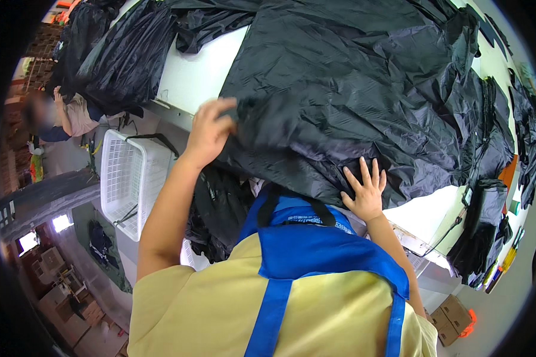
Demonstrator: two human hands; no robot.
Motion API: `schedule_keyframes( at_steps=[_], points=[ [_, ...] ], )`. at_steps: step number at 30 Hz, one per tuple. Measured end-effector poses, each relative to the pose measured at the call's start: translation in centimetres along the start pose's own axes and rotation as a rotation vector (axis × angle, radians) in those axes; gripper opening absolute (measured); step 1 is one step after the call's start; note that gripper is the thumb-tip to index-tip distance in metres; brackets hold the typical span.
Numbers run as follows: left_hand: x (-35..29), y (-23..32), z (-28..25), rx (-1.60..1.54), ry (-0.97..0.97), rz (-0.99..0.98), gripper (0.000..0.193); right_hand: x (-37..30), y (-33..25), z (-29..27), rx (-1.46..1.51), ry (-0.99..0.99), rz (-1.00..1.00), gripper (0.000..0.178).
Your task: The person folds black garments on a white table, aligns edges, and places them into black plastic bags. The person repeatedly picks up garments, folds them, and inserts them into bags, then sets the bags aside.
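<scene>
Your left hand [211, 132] grips the near left edge of a large sheet of black crinkled fabric [351, 89], fingers curled over and pinching a fold of it. Your right hand [366, 190] lies flat on the same fabric at its near edge, fingers spread wide and pressing down, holding nothing. The fabric stretches away from both hands across the white table [196, 74], covering most of it; a bare strip of tabletop shows beyond your left hand, and another just right of your right hand.

Below your left hand, off the table's edge, stands a white plastic basket [128, 178] with a mesh wall, and next to it, under your left forearm, more black fabric hangs down in a heap [217, 211]. Farther out past your left hand, a second pile of black fabric [122, 56] rests on the table's far left corner, and another person [62, 116] sits beside it. To the right of your right hand, more dark pieces [485, 232] hang over the table's end, with cardboard boxes [449, 318] on the floor below.
</scene>
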State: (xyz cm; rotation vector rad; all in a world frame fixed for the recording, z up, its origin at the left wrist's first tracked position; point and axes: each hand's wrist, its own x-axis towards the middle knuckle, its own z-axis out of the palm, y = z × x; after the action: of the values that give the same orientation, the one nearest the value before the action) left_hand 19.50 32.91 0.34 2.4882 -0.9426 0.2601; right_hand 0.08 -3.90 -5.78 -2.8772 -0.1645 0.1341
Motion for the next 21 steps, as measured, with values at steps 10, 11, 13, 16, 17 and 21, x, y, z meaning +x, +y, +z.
schedule_keyframes(
  at_steps=[10, 11, 13, 16, 17, 21],
  points=[
    [2.4, 8.2, 2.5, 0.151, -0.283, -0.474, 0.048, -0.3, 0.0, 0.4, -0.047, -0.077, -0.097, 0.055],
    [2.4, 7.3, 3.1, 0.152, -0.321, -0.48, 0.046, -0.2, -0.1, 0.3, -0.049, -0.079, -0.106, 0.055],
    [3.0, 4.9, 2.5, 0.023, -0.353, -0.584, 0.04, -0.6, 0.1, 0.5, -0.052, -0.083, -0.105, 0.054],
    [1.4, -2.4, -0.3, -1.329, 0.035, -1.055, 0.024, -0.9, 0.5, 0.7, -0.051, -0.088, -0.121, 0.054],
    [0.2, -3.7, -0.9, -1.408, 0.036, -1.122, 0.024, -1.0, 0.6, 0.7, -0.05, -0.097, -0.135, 0.054],
    [0.2, -3.9, -2.2, -1.412, 0.0, -1.191, 0.024, -1.1, 0.6, 1.0, -0.062, -0.092, -0.164, 0.055]
  ],
)
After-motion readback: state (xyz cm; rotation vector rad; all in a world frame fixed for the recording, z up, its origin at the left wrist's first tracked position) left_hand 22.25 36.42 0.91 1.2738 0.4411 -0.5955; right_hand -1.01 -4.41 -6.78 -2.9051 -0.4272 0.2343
